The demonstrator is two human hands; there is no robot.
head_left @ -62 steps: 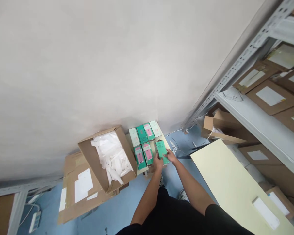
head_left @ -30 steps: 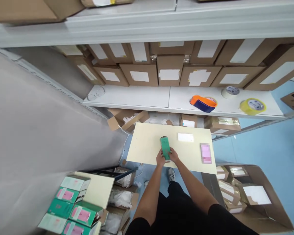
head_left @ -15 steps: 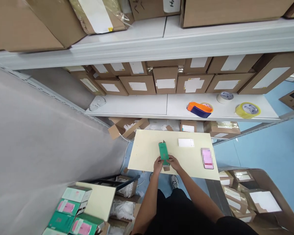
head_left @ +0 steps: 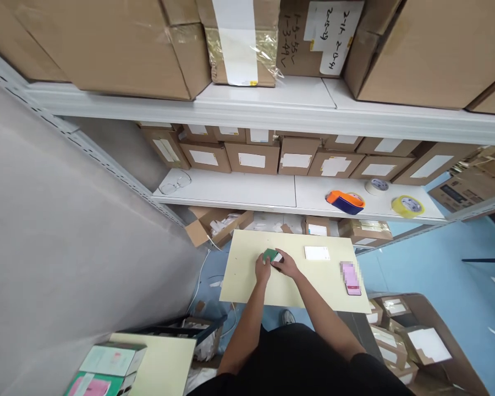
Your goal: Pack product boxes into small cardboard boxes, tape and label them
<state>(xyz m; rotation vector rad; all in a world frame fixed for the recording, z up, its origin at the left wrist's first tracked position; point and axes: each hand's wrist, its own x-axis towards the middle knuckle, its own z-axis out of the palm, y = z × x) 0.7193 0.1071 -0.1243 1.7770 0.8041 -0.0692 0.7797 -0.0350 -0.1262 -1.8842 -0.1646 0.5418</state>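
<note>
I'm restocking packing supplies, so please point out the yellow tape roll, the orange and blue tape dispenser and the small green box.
yellow tape roll (head_left: 399,207): head view, its side
orange and blue tape dispenser (head_left: 346,205): head view, blue part
small green box (head_left: 269,253): head view, top

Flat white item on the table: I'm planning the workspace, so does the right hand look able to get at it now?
Probably yes: the right hand is close, with nothing visible between it and the flat white item, though it is busy with the green box.

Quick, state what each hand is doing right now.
Left hand: closed on the green box, at its left side.
Right hand: fingers on the same box's right end.
</note>
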